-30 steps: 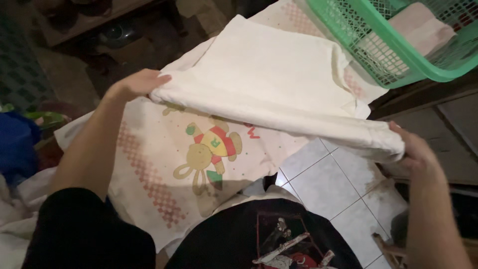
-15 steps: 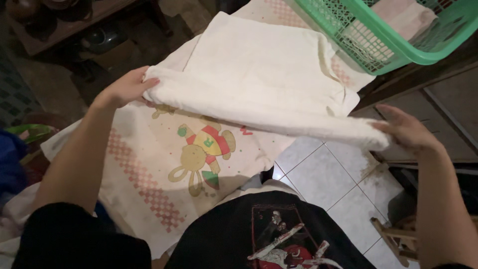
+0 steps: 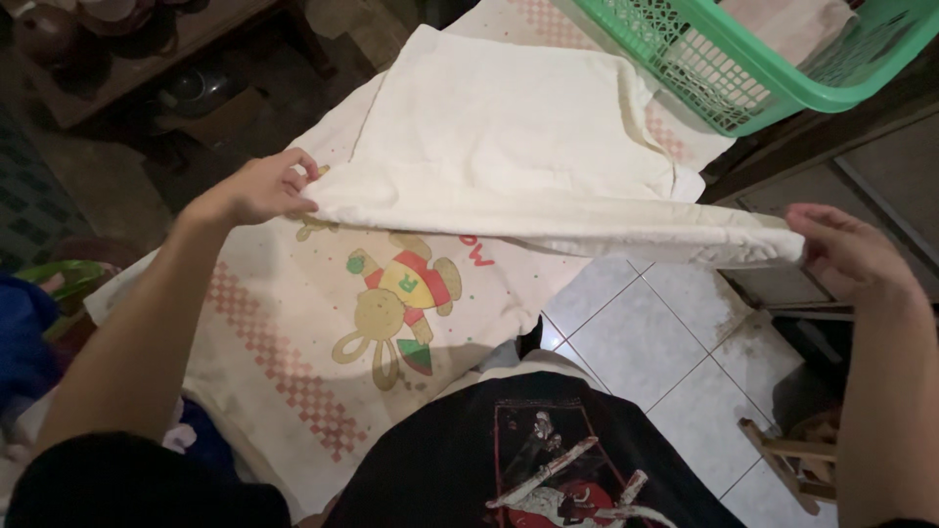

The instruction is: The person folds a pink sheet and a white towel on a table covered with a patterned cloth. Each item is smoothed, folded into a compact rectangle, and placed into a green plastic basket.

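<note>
Clearly, the folded cream cloth (image 3: 509, 147) is pinched at both near corners, by the left hand (image 3: 256, 189) and the right hand (image 3: 849, 252), so its edge stays stretched above the rabbit-printed sheet (image 3: 323, 323).

You have a printed cloth (image 3: 293, 332) spread out flat, with a cartoon rabbit (image 3: 396, 308) in red, green and yellow near its middle and a band of pink checks (image 3: 284, 362) running beside the rabbit. Beyond the far corner of this cloth you see a green plastic basket (image 3: 743, 68) with lattice walls. Off the cloth's right edge lies a pale tiled floor (image 3: 646, 332). Past its left edge sits a blue bundle (image 3: 24, 337).
</note>
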